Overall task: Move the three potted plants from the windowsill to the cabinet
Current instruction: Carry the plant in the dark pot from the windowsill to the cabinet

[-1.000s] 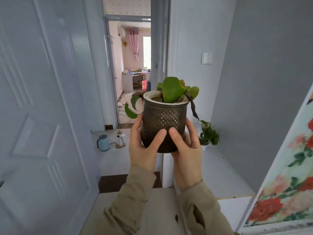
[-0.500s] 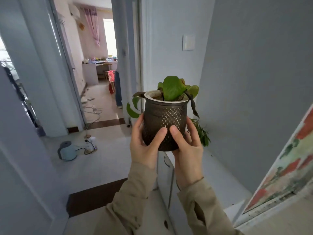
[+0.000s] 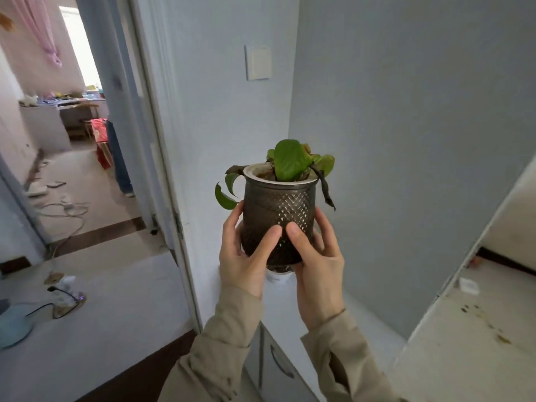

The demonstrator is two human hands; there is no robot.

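Head view: white cabinet [image 3: 356, 323] stands below a grey wall, an open doorway to its left. Above the cabinet's top, a dark textured potted plant [image 3: 278, 219] is held upright in the air, left hand [image 3: 243, 253] and right hand [image 3: 316, 256] both wrapped around its lower half.

Pale blue walls [image 3: 406, 111], wall switch [image 3: 258, 62], open doorway [image 3: 87, 158], tiled floor [image 3: 116, 285].

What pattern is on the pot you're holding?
Dark brown pot with a raised diamond pattern, seen in the head view.
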